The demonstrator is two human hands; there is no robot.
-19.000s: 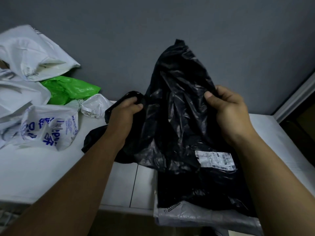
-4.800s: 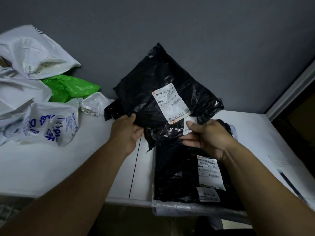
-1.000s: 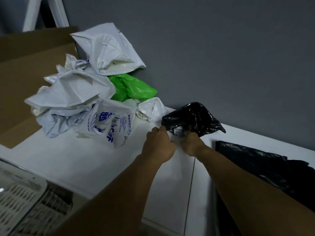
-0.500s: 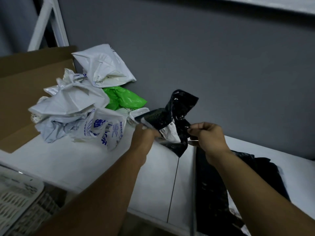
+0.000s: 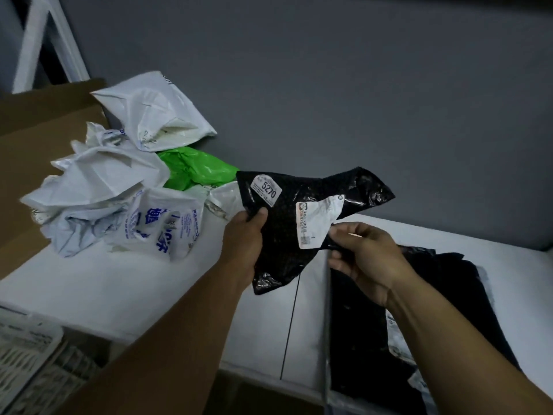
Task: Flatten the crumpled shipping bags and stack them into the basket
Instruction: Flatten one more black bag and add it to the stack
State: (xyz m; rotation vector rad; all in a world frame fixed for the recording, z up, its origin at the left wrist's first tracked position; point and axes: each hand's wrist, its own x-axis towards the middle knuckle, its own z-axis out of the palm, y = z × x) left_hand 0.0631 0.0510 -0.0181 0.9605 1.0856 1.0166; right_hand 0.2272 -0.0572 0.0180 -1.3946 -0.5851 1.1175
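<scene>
I hold a small black shipping bag [image 5: 287, 232] up above the white table [image 5: 125, 283], spread between both hands. It carries a "5270" sticker and a torn white label. My left hand [image 5: 244, 235] grips its left edge with the thumb on top. My right hand [image 5: 362, 253] pinches its lower right edge by the label. A stack of flattened black bags [image 5: 419, 319] lies at the lower right; the basket under it is hidden. A pile of crumpled bags sits at the back left: white bags [image 5: 101, 178], one with blue print [image 5: 161, 223], and a green bag [image 5: 194, 166].
Brown cardboard [image 5: 33, 136] stands at the far left behind the pile. A white slotted plastic crate [image 5: 27, 351] sits below the table's front left edge. A grey wall runs close behind the table. A white frame [image 5: 45, 40] rises at the upper left.
The black bag, a crumpled wad a second ago, has been pulled open between my hands and lifted. It now hangs spread out with its labels facing me.
</scene>
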